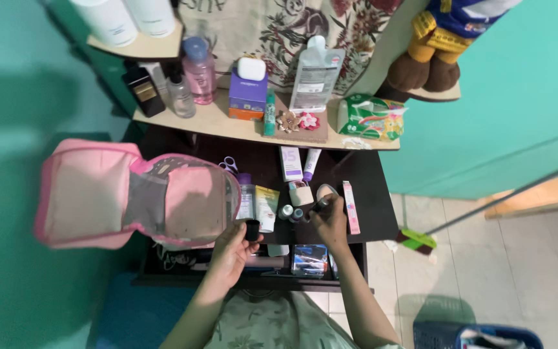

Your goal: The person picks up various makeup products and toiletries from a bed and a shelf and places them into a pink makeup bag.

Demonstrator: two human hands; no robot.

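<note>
A small black cylindrical cap [252,229] is grasped by the left hand [232,249], pinched between the thumb and the fingertips [245,238] and kept just above the front edge of the dark wooden table top [369,178]. A slim dark cosmetic stick [318,205] is grasped by the right hand [332,223]; the fingers are curled around its lower end, and its tip is pointed up and to the left, away from the knuckles. The two hands are held near each other but apart.

Between the two hands, just beyond the fingertips, two small round bottles with silver caps [290,212] are seen standing on the table. Directly past the left fingertips a pale yellow soft tube [267,207] is laid, and further left of that hand an open pink fabric pouch with a grey mesh pocket [130,194] is spread. To the right of the right hand, a narrow pink flat package [351,207] is laid along the table. Under both wrists an open drawer [253,265] is seen, with a blue shiny packet [310,258] inside it. Far above the fingers, a light wooden shelf [227,123] is placed, on which a purple box [248,94] and a pink plastic bottle [199,70] are stood.
</note>
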